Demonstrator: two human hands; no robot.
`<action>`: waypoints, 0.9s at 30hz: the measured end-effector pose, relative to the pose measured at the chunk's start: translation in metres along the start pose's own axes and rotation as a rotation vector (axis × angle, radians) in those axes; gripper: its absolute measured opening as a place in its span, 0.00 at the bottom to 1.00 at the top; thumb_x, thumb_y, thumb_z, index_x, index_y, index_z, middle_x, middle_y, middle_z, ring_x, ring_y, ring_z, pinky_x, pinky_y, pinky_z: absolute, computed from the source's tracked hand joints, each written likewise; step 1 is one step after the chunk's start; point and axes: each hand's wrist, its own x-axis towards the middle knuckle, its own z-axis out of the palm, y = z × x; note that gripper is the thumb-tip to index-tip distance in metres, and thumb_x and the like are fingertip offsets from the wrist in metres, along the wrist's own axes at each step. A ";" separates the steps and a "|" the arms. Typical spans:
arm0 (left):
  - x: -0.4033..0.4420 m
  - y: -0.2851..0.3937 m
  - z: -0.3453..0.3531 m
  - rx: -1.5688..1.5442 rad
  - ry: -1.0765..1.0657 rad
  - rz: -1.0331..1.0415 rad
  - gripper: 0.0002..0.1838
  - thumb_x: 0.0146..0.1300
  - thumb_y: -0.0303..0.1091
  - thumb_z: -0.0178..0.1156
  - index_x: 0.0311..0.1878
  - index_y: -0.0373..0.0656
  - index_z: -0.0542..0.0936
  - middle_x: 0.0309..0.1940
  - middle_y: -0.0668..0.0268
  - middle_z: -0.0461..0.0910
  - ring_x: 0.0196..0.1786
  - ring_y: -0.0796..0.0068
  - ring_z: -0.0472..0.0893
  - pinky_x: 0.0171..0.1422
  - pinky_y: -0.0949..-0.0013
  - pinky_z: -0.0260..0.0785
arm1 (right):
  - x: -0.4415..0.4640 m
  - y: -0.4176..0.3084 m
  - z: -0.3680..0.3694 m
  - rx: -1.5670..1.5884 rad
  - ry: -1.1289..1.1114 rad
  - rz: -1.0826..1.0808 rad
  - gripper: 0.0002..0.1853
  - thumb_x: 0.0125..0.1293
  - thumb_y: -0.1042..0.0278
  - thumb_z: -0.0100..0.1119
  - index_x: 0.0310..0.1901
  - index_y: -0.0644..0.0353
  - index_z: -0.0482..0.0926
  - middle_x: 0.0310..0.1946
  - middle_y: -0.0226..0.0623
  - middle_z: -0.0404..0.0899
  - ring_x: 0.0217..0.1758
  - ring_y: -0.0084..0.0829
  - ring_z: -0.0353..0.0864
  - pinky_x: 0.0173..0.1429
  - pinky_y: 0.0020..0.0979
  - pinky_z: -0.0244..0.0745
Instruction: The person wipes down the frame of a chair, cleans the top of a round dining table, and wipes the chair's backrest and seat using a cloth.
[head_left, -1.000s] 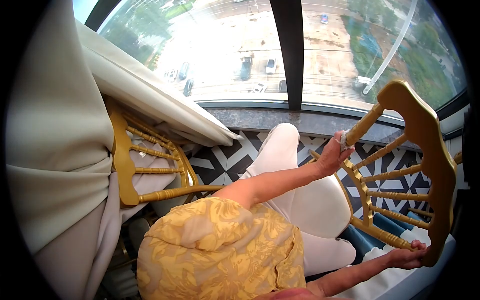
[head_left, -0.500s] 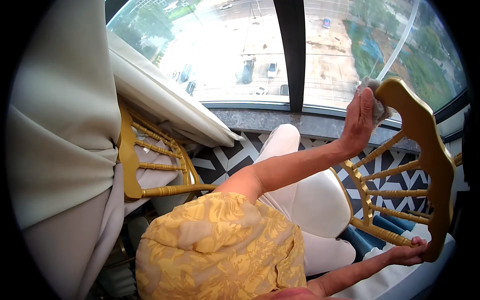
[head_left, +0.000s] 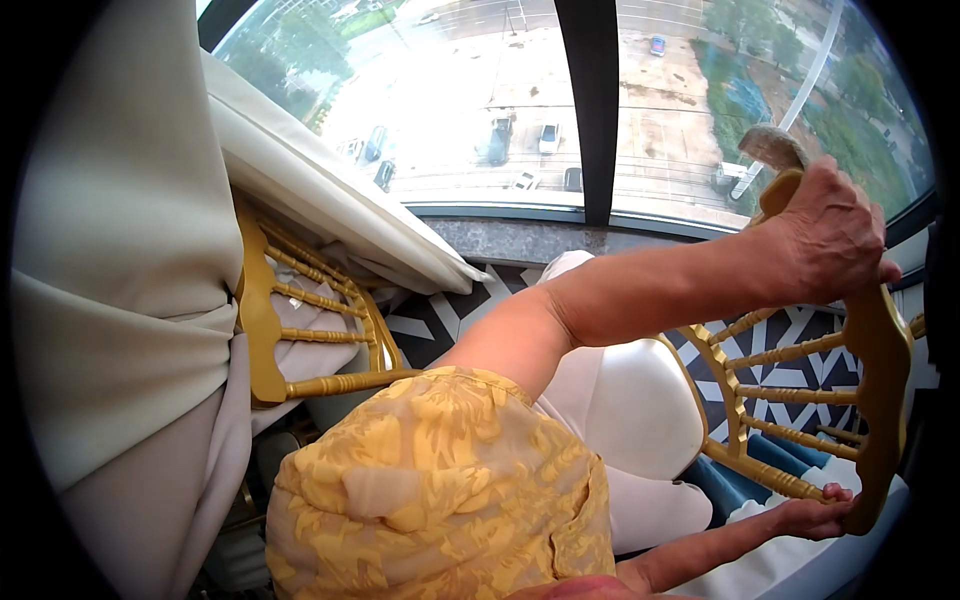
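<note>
A gold chair with a scalloped top rail (head_left: 880, 350) and turned spindles stands at the right, its white seat (head_left: 650, 405) towards my body. My left hand (head_left: 830, 235) is wrapped over the upper part of that rail, with my arm reaching across above the seat. A greyish cloth (head_left: 775, 148) sticks out from under this hand, past the rail's upper end; the part beneath the palm is hidden. At the rail's lower end, my right hand (head_left: 820, 515) grips the chair back, fingers curled round it near the lowest spindle.
Another gold chair (head_left: 262, 320) stands at the left, partly covered by a cream curtain (head_left: 120, 250). Behind is a large window with a dark frame (head_left: 588, 110) and a grey stone sill (head_left: 500, 240). Black-and-white patterned tiles (head_left: 430, 325) cover the floor. Blue fabric (head_left: 735, 480) lies below the right chair.
My left hand has moved right and down along the top rail, turning over it, from the rail's upper end with the cloth. My right hand stays at the lower end.
</note>
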 end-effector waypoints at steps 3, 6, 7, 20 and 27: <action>0.008 0.029 0.025 0.023 0.018 0.067 0.34 0.67 0.65 0.50 0.28 0.41 0.84 0.22 0.61 0.79 0.28 0.66 0.78 0.44 0.55 0.58 | 0.000 0.002 0.002 0.032 0.013 0.002 0.22 0.78 0.53 0.49 0.33 0.65 0.74 0.26 0.35 0.70 0.27 0.23 0.70 0.38 0.25 0.72; 0.019 0.065 0.048 -0.056 -0.125 0.171 0.33 0.67 0.66 0.50 0.29 0.43 0.85 0.24 0.61 0.79 0.33 0.66 0.78 0.45 0.54 0.55 | -0.001 -0.001 0.003 0.065 0.030 -0.003 0.22 0.78 0.53 0.48 0.33 0.64 0.74 0.26 0.35 0.70 0.27 0.24 0.70 0.38 0.26 0.73; 0.022 0.078 0.057 -0.085 -0.174 0.204 0.33 0.67 0.66 0.49 0.29 0.44 0.85 0.25 0.62 0.80 0.34 0.66 0.78 0.45 0.54 0.54 | -0.004 -0.009 0.006 0.042 0.042 -0.001 0.21 0.78 0.54 0.47 0.32 0.64 0.73 0.26 0.35 0.70 0.27 0.24 0.69 0.38 0.25 0.72; 0.018 0.057 0.028 0.131 -0.137 0.512 0.12 0.67 0.43 0.55 0.45 0.54 0.86 0.37 0.66 0.82 0.42 0.64 0.82 0.44 0.52 0.58 | -0.005 -0.008 0.004 -0.049 0.031 0.001 0.23 0.79 0.53 0.44 0.30 0.64 0.71 0.27 0.36 0.70 0.28 0.27 0.68 0.39 0.28 0.70; 0.004 -0.010 0.002 -0.046 -0.077 0.288 0.26 0.69 0.57 0.54 0.41 0.38 0.82 0.30 0.60 0.81 0.35 0.64 0.83 0.41 0.56 0.66 | -0.002 0.000 0.000 -0.006 -0.003 -0.025 0.24 0.79 0.51 0.44 0.31 0.65 0.71 0.28 0.37 0.69 0.29 0.27 0.69 0.39 0.28 0.70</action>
